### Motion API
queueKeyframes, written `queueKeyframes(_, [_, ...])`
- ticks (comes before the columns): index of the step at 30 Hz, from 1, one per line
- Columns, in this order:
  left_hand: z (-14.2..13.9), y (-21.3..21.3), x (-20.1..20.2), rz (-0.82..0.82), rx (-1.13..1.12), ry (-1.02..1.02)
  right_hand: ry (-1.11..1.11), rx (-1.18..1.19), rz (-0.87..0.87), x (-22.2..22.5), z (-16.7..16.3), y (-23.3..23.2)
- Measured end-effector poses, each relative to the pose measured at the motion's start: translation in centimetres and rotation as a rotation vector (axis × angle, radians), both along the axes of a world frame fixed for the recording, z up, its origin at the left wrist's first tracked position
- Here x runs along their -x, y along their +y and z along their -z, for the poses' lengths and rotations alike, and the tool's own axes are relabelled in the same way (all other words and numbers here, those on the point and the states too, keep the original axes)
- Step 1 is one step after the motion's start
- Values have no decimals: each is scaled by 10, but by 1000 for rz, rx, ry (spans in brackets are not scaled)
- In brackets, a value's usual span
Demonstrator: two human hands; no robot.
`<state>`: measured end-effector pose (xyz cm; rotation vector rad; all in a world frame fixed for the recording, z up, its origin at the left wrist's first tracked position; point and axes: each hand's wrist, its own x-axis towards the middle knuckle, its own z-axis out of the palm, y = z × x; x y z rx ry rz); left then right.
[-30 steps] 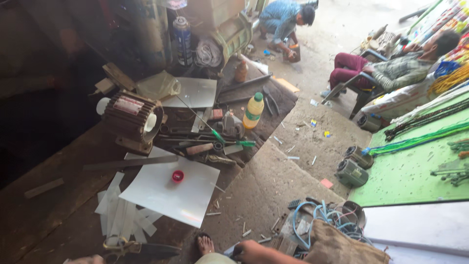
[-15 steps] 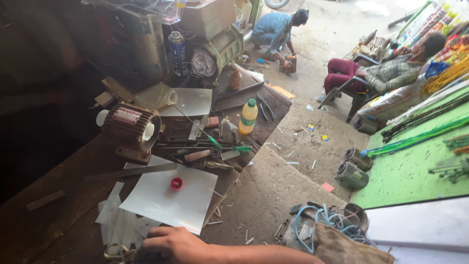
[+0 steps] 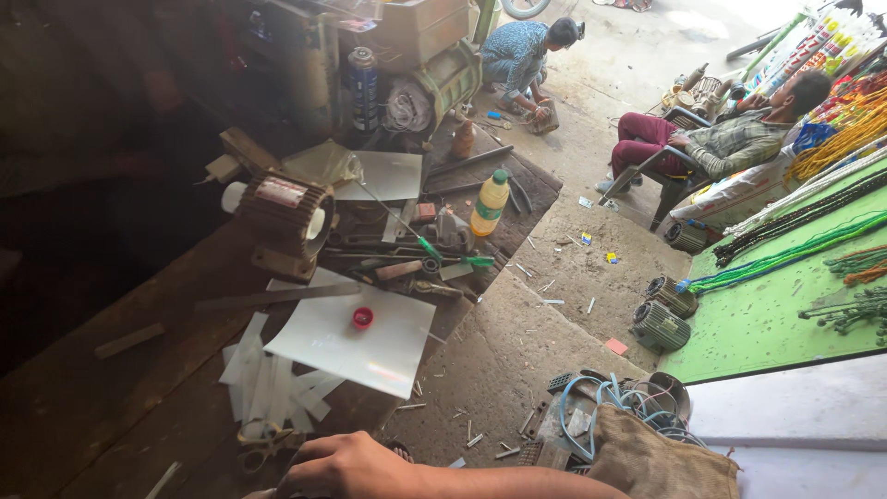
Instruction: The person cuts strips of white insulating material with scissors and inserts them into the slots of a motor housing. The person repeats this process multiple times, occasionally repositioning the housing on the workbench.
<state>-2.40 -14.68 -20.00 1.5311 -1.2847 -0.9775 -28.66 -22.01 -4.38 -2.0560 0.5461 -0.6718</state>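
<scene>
Here your one visible hand [image 3: 346,467], which side you cannot tell, rests knuckles-up at the surface's [image 3: 83,407] near edge just beside the scissors [image 3: 263,442] and white paper strips [image 3: 268,388], its grip's closure hidden, plausibly placed for reaching them.

A rough concrete floor [image 3: 573,277] runs outward into bright daylight at the top, littered with small scraps. On the left a dark wooden worktop [image 3: 83,397] sits in shadow. A green board [image 3: 767,314] lies to the right. One person sits in a chair [image 3: 661,180]; another crouches farther off.
</scene>
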Motion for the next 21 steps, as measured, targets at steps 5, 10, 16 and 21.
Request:
queueKeyframes(5, [-2,10,-14,47,19,48,-6,6,14,-27,-12,26])
queueKeyframes(10, [-19,17,-20,99,40,91,-12,266,39,-46,-6,48])
queueKeyframes(16, [-25,27,-29,149,48,126,-124,-300,177,-74,-22,71])
queueKeyframes(21, [-17,45,-43,165,14,113,-80,-256,282,-88,-38,88])
